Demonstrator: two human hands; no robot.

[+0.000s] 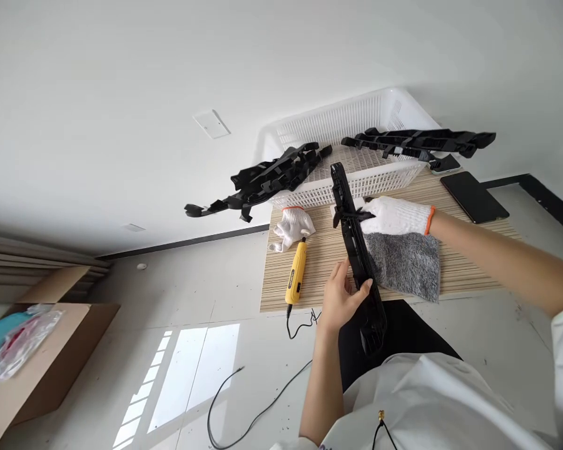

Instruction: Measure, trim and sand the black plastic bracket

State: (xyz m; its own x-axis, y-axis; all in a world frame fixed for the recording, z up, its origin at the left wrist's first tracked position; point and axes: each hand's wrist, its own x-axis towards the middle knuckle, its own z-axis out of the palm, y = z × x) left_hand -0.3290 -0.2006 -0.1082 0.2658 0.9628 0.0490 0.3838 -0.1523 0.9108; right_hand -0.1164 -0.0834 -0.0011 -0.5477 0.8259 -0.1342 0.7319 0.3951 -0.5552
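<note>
A person at a small striped wooden table (450, 272) holds a long black plastic trim piece (356, 250) over a grey cloth (403, 265); the bare left hand (340, 300) is wrapped around its near end; the white-gloved right hand (396, 215) is clamped on its middle; a yellow electric screwdriver (295, 275) and a spare glove (293, 226) lie just left; a white basket (356, 150) stands behind.

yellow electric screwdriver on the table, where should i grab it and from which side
Take the yellow electric screwdriver around its straight middle barrel, from above. It lies flat on the striped table, clear of the spare glove; its cord trails off the near edge, so keep off that end.
</note>
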